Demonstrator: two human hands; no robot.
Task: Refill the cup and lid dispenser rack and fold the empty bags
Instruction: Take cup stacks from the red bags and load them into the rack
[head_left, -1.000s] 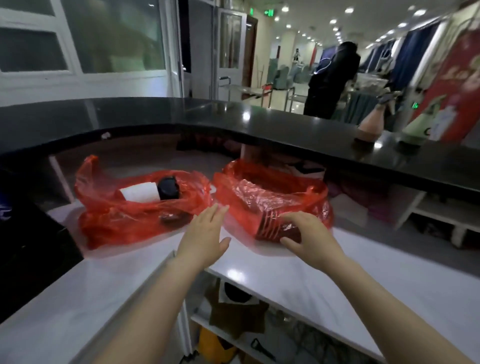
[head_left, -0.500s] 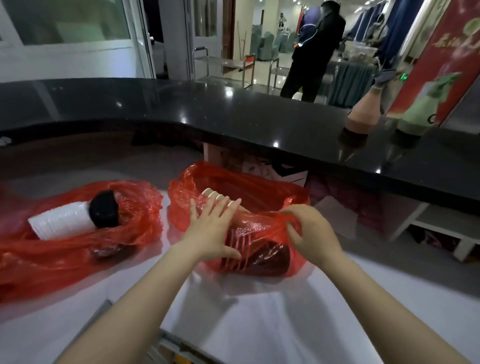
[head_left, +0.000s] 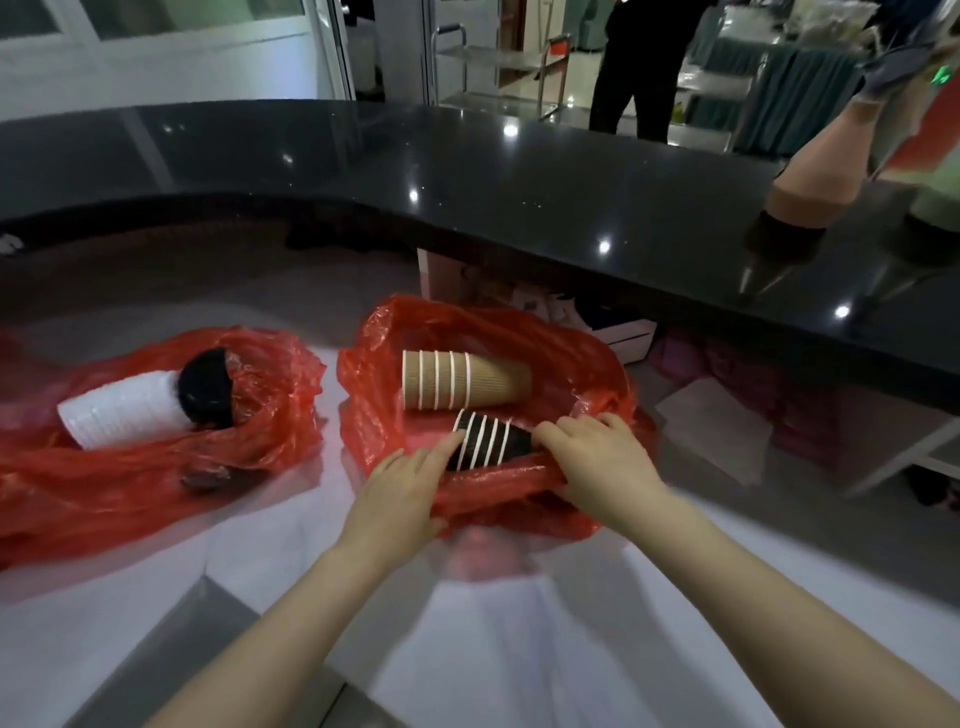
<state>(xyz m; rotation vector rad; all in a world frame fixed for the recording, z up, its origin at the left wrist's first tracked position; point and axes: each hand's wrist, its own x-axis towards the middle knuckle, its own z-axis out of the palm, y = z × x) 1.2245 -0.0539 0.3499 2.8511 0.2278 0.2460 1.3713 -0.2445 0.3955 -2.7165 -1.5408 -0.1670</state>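
A red plastic bag (head_left: 571, 343) lies open on the white counter (head_left: 519, 649) in front of me. Inside it lie a stack of brown ribbed paper cups (head_left: 462, 379) and, nearer me, a stack of black cups (head_left: 491, 441), both on their sides. My left hand (head_left: 405, 488) reaches into the bag, its fingertips touching the rim end of the black stack. My right hand (head_left: 597, 462) grips the bag's near edge beside the black stack's base. To the left, a second red bag (head_left: 156, 467) holds a stack of white lids (head_left: 122, 408) and black lids (head_left: 208, 387).
A raised black countertop (head_left: 519, 182) curves behind the bags, with two bottles (head_left: 826, 166) standing on it at the right. A person in dark clothes (head_left: 639, 62) stands beyond it. A cardboard box (head_left: 623, 332) sits under the black ledge. A gap (head_left: 197, 649) opens in the counter at lower left.
The right-hand bag has been pulled open, so both cup stacks now show bare. My left hand slid from on top of the plastic to the black stack's rim. The camera tilted down and closer.
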